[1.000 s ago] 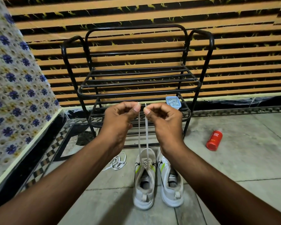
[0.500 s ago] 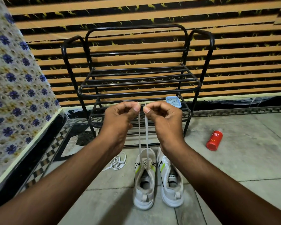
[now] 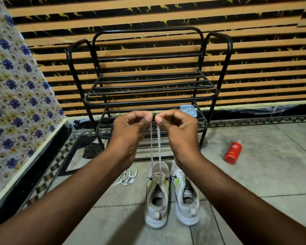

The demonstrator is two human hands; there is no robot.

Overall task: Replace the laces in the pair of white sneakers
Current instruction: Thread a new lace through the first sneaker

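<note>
The left hand (image 3: 131, 128) and right hand (image 3: 178, 128) are raised side by side above the sneakers. Each hand pinches one end of the white lace (image 3: 159, 144) between thumb and curled forefinger. Both strands run taut down to the eyelets of the left sneaker (image 3: 156, 206), which stands on the floor just beside the right sneaker (image 3: 187, 200). A loose lace (image 3: 127, 177) lies left of the pair, near the black rack (image 3: 148, 99).

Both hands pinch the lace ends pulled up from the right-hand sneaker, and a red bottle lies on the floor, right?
No: the head view shows the lace running from the left sneaker, not the right sneaker. The left hand and right hand do pinch its ends, and the red bottle does lie on the floor.
</note>
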